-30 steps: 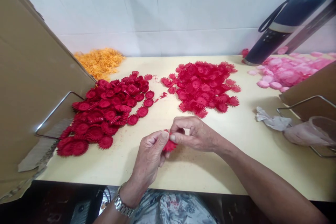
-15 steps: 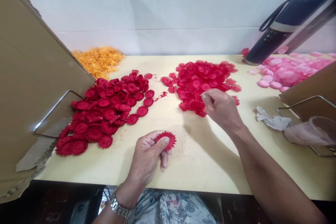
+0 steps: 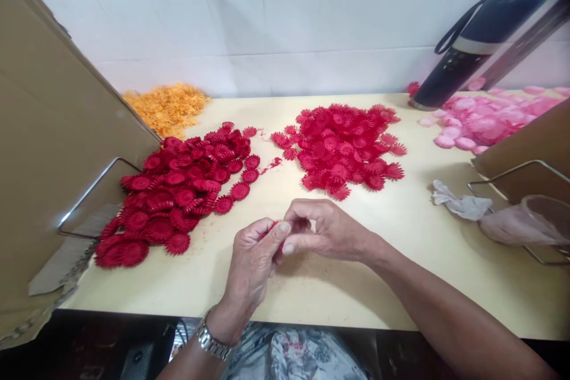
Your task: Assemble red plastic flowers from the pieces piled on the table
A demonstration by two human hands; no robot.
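Low over the front middle of the table, my left hand (image 3: pixel 249 264) pinches a red fringed flower piece (image 3: pixel 271 225) under its thumb. Most of that piece is hidden by fingers. My right hand (image 3: pixel 327 230) meets it from the right, thumb and bent forefinger closed at the piece's edge; whether a second piece is between them is hidden. Behind my right hand lies a loose pile of flat red flower pieces (image 3: pixel 341 145). To the left, a heap of darker red, cupped flower pieces (image 3: pixel 178 184) spreads out, several of them in a row along its right edge.
A cardboard panel (image 3: pixel 53 107) with a wire handle stands at left, orange petals (image 3: pixel 171 104) behind it. At back right are a dark blue flask (image 3: pixel 472 47) and pink petals (image 3: pixel 485 116). Crumpled tissue (image 3: pixel 461 200) and a plastic cup (image 3: pixel 545 219) sit at right.
My right hand has come from the flat red pile down and left to my left hand. The flower piece in my left hand was in plain sight and is now mostly covered.
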